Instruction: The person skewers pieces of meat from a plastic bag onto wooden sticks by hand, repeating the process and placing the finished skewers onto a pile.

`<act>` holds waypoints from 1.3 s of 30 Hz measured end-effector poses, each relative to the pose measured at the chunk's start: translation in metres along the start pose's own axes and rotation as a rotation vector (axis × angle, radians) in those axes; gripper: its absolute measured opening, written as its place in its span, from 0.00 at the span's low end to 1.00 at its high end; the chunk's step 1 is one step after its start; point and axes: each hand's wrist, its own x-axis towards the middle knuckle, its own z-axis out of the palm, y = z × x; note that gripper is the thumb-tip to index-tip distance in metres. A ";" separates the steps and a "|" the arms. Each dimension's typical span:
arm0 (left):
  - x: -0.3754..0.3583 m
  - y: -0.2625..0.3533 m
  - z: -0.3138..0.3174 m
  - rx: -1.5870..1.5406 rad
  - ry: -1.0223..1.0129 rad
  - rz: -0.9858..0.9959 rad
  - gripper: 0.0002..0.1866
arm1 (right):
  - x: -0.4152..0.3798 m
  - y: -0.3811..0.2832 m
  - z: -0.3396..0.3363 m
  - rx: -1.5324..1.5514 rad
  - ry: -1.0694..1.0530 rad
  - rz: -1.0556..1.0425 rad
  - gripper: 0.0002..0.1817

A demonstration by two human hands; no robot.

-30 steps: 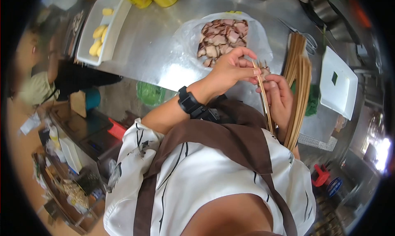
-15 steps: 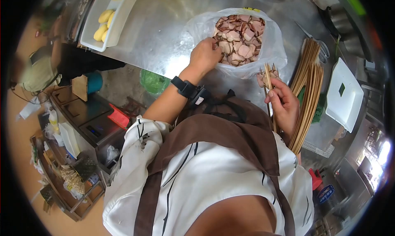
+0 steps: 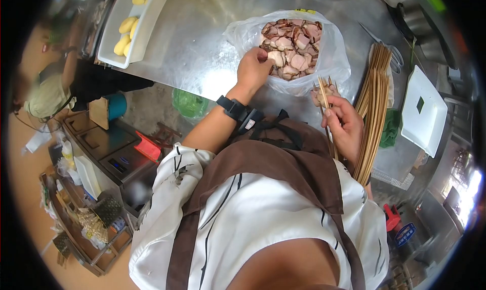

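At the bag's (image 3: 334, 52) left, the left hand (image 3: 253, 71) curls by soft-looking meat (image 3: 297, 49), best pinched by edges; can't tell its grip. The right hand (image 3: 345, 127) grips stiff sticks (image 3: 324, 95).

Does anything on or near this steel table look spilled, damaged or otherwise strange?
No spill or damage stands out; the pile of meat slices lies inside the plastic bag. Only the wooden sticks look somewhat untidy: they lie in a loose bunch beside the right hand, their far ends not neatly lined up.
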 end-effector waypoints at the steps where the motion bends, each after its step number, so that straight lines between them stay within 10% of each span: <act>1: -0.001 0.002 0.000 -0.006 0.010 -0.025 0.12 | 0.000 0.002 0.002 0.012 0.022 -0.008 0.13; 18: -0.005 -0.010 0.002 0.050 0.026 0.121 0.11 | -0.002 0.004 0.003 0.024 0.020 -0.085 0.13; 27: -0.005 -0.001 -0.008 -0.435 0.008 0.261 0.08 | -0.003 0.007 0.002 0.018 0.022 -0.137 0.13; 39: -0.017 0.073 -0.012 -0.814 -0.395 -0.128 0.12 | -0.003 0.004 0.002 0.024 -0.024 -0.090 0.16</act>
